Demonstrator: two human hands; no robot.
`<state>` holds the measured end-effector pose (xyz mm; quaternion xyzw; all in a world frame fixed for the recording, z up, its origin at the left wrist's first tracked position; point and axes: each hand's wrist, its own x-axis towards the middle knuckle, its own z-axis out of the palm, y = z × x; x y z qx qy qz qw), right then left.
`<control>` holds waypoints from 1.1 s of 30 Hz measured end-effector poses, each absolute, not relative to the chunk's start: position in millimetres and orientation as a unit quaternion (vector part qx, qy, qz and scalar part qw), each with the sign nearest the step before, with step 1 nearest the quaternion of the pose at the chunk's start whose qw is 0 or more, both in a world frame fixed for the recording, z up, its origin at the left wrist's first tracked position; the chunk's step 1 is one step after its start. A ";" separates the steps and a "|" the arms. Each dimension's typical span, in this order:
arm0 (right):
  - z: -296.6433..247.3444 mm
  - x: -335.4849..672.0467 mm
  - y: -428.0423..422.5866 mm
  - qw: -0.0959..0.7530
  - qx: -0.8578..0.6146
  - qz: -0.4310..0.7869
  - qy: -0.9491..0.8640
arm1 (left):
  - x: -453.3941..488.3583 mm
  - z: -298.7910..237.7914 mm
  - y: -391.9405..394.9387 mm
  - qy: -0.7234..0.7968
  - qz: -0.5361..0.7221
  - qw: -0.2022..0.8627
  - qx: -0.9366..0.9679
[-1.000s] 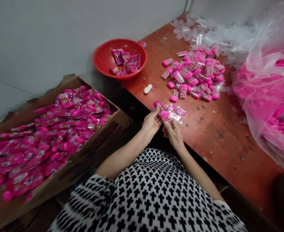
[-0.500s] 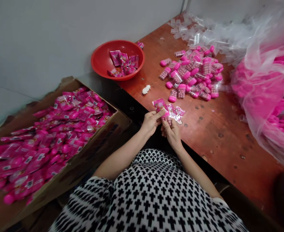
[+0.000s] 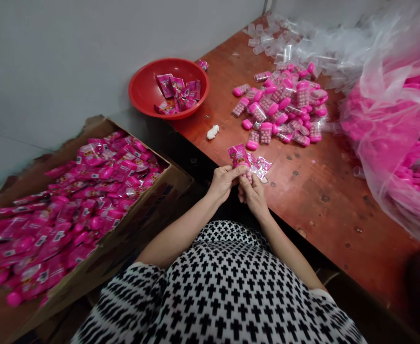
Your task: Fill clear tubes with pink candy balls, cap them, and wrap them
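Near the table's front edge, my left hand (image 3: pixel 223 184) is closed, its thumb pressed on a pink printed wrapper (image 3: pixel 237 154) that stands up from the fingers. Close against it, my right hand (image 3: pixel 255 196) grips a small clear bottle of pink beads (image 3: pixel 246 176), mostly covered by the fingers. The bottle's upper part meets the wrapper; whether it is inside cannot be made out. Just beyond the right hand, a few more pink wrappers (image 3: pixel 263 165) lie on the table. Farther back is a heap of bead-filled bottles with pink caps (image 3: pixel 281 107).
A red bowl (image 3: pixel 134 98) with pink wrappers overhangs the table's left corner. Left and lower, a cardboard box (image 3: pixel 131 217) holds many wrapped pink packs. Clear empty tubes (image 3: pixel 267 40) and a translucent bag of pink parts (image 3: pixel 374 129) occupy the back and right. A white scrap (image 3: pixel 213 132) lies on the table (image 3: pixel 303 191).
The wrapper stands more upright and has slid down over more of the bottle's beads, with my left thumb shifted slightly right. The whole view has drifted a little.
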<state>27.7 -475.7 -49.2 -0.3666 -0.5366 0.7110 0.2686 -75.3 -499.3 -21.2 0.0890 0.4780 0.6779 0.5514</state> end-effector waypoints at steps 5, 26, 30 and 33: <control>-45.3 26.7 -476.4 0.301 -0.316 0.746 -0.502 | -76.6 -21.1 -502.0 0.488 0.655 0.565 0.113; -30.1 35.5 -446.2 0.311 -0.338 0.743 -0.486 | -160.0 -20.0 -565.5 0.422 0.861 0.264 0.102; -29.0 51.3 -427.8 0.350 -0.378 0.700 -0.495 | -148.1 -38.3 -535.4 0.615 0.702 0.237 0.271; -28.9 58.1 -422.0 0.351 -0.388 0.679 -0.515 | -113.7 -54.1 -496.2 0.708 0.497 0.184 0.466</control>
